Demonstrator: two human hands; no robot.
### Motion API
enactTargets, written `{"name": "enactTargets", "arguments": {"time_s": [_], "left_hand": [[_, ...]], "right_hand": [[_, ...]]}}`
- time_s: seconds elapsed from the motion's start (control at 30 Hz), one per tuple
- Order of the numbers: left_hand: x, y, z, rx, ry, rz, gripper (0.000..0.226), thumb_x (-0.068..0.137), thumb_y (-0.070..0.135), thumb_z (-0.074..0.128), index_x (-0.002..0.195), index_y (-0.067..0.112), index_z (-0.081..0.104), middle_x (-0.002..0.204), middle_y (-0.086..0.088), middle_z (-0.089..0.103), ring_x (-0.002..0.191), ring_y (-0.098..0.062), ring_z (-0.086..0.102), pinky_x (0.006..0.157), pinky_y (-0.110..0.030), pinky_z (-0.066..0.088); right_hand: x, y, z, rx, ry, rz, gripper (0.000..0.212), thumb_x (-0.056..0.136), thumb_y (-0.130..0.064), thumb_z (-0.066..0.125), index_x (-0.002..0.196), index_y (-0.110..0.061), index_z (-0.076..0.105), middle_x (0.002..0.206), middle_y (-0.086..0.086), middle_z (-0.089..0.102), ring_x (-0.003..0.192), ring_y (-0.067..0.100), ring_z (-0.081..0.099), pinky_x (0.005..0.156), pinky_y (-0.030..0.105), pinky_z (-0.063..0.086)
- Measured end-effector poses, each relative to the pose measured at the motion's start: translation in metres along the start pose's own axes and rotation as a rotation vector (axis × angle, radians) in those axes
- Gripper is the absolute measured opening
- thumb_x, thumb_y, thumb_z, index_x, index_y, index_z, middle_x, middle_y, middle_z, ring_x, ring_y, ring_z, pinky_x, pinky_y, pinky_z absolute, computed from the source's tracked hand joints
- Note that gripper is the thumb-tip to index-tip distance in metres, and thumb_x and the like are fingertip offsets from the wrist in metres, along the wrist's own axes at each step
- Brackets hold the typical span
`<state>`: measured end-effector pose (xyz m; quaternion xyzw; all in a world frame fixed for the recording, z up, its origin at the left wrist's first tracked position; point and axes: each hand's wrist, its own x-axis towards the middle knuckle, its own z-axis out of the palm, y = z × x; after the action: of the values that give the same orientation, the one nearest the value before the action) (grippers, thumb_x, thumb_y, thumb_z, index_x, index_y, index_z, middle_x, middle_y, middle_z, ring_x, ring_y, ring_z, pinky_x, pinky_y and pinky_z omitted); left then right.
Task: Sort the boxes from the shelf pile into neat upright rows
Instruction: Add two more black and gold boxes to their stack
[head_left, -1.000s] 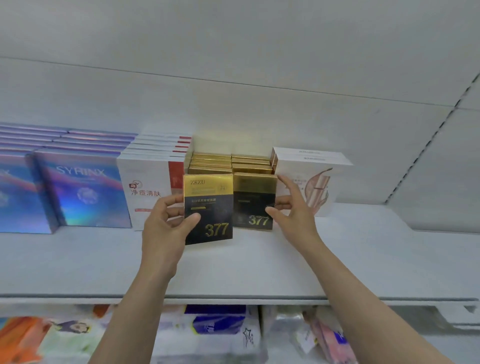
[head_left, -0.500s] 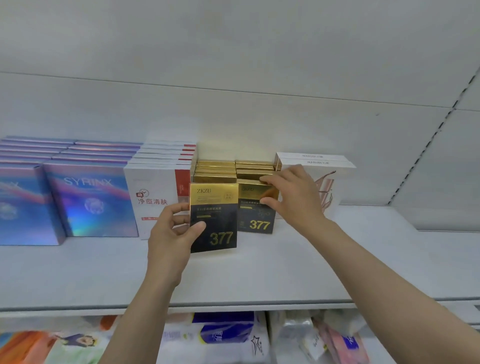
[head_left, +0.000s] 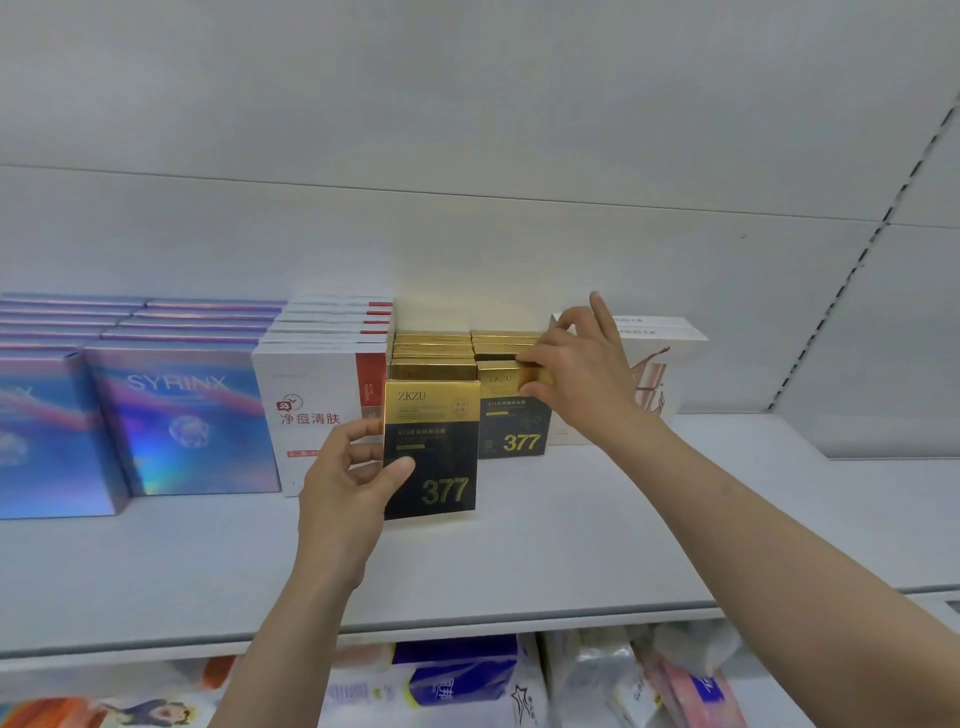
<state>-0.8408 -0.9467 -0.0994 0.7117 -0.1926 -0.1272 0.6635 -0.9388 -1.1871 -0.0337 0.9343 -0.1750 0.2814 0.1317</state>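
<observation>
Two rows of black-and-gold "377" boxes stand upright on the white shelf (head_left: 571, 530). My left hand (head_left: 348, 483) grips the front box of the left row (head_left: 436, 447) by its left edge, thumb on its face, a little forward of the row behind it (head_left: 434, 358). My right hand (head_left: 576, 374) pinches the top right corner of the front box of the right row (head_left: 511, 421), with the index finger raised. That box stands on the shelf against the gold-topped boxes behind it (head_left: 506, 340).
Left of the gold boxes stand a row of white-and-red boxes (head_left: 317, 410) and two rows of iridescent blue "SYRINX" boxes (head_left: 176, 415). A white box with pink artwork (head_left: 660, 374) stands to the right. Packaged goods (head_left: 457, 686) fill the shelf below.
My right hand moved from the right box's side up to its top right corner. The view shifted slightly; my left hand keeps its grip on the left box.
</observation>
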Motion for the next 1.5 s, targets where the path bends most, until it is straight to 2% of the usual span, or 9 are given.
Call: {"name": "enactTargets", "arguments": {"time_s": [0.1,0.23,0.6,0.73,0.8,0.9,1.07,1.23,1.5], "left_hand": [[0.002,-0.002,-0.001,0.002,0.001,0.002,0.045,0.081,0.019,0.076,0.116,0.035,0.053,0.12,0.004,0.061,0.102,-0.017,0.06,0.068,-0.024,0.045],[0.002,-0.003,0.0,-0.004,-0.008,0.006,0.045,0.081,0.019,0.076,0.117,0.034,0.053,0.12,0.005,0.06,0.101,-0.016,0.059,0.073,-0.028,0.046],[0.001,0.0,0.004,-0.004,-0.026,0.01,0.042,0.082,0.019,0.076,0.112,0.038,0.052,0.102,0.023,0.058,0.092,-0.003,0.058,0.062,-0.02,0.042],[0.001,0.002,0.007,-0.001,-0.057,0.012,0.045,0.081,0.022,0.077,0.115,0.038,0.053,0.109,0.018,0.059,0.095,-0.005,0.059,0.064,-0.018,0.044],[0.001,0.004,0.011,-0.005,-0.085,0.024,0.044,0.081,0.021,0.076,0.115,0.038,0.054,0.11,0.017,0.06,0.098,-0.005,0.059,0.066,-0.019,0.045],[-0.001,0.009,0.015,-0.014,-0.13,0.063,0.04,0.082,0.022,0.075,0.114,0.038,0.056,0.108,0.014,0.063,0.099,-0.007,0.061,0.073,-0.024,0.051],[-0.003,0.017,0.011,0.23,0.018,0.264,0.042,0.084,0.025,0.073,0.119,0.038,0.053,0.116,0.017,0.059,0.103,-0.003,0.058,0.082,-0.017,0.049],[0.023,0.02,-0.016,0.679,0.36,0.638,0.063,0.079,0.028,0.077,0.136,0.021,0.05,0.14,-0.006,0.047,0.129,-0.023,0.038,0.105,-0.034,0.035],[0.054,0.017,-0.038,0.923,0.327,0.696,0.079,0.072,0.033,0.083,0.14,0.023,0.044,0.146,-0.007,0.042,0.138,-0.029,0.031,0.108,-0.044,0.033]], "right_hand": [[-0.001,0.001,0.004,0.013,0.031,-0.006,0.033,0.073,-0.04,0.083,0.103,-0.026,0.078,0.098,-0.003,0.073,0.111,0.031,0.054,0.12,0.053,0.015],[-0.002,0.004,0.01,0.016,0.043,0.01,0.049,0.071,-0.039,0.085,0.116,-0.024,0.071,0.105,-0.002,0.072,0.116,0.031,0.053,0.121,0.049,0.009],[0.001,0.006,0.011,0.052,-0.006,0.027,0.041,0.083,-0.047,0.072,0.119,-0.027,0.07,0.113,-0.004,0.071,0.13,0.027,0.043,0.122,0.049,0.003],[-0.001,-0.015,-0.017,0.478,0.123,0.092,0.038,0.088,-0.044,0.069,0.122,-0.026,0.069,0.114,-0.016,0.065,0.129,0.016,0.042,0.109,0.035,0.033],[0.001,-0.032,-0.036,0.769,-0.093,0.161,0.038,0.088,-0.044,0.07,0.124,-0.033,0.067,0.119,-0.02,0.058,0.123,0.004,0.044,0.099,0.024,0.036],[0.004,-0.045,-0.04,0.749,-0.377,0.055,0.042,0.088,-0.041,0.07,0.129,-0.033,0.064,0.128,-0.014,0.062,0.113,0.001,0.053,0.095,0.023,0.046],[0.008,-0.032,-0.032,0.919,-0.415,0.206,0.031,0.082,-0.033,0.078,0.113,-0.031,0.072,0.097,-0.019,0.071,0.091,0.003,0.066,0.076,0.023,0.054],[0.01,-0.028,-0.017,0.911,-0.362,0.331,0.036,0.079,-0.033,0.081,0.115,-0.031,0.072,0.104,-0.024,0.064,0.099,-0.002,0.059,0.082,0.015,0.043],[0.018,-0.07,-0.004,0.784,-0.318,0.255,0.036,0.085,-0.031,0.077,0.12,-0.03,0.071,0.108,-0.011,0.06,0.102,0.012,0.055,0.082,0.023,0.04]]}}
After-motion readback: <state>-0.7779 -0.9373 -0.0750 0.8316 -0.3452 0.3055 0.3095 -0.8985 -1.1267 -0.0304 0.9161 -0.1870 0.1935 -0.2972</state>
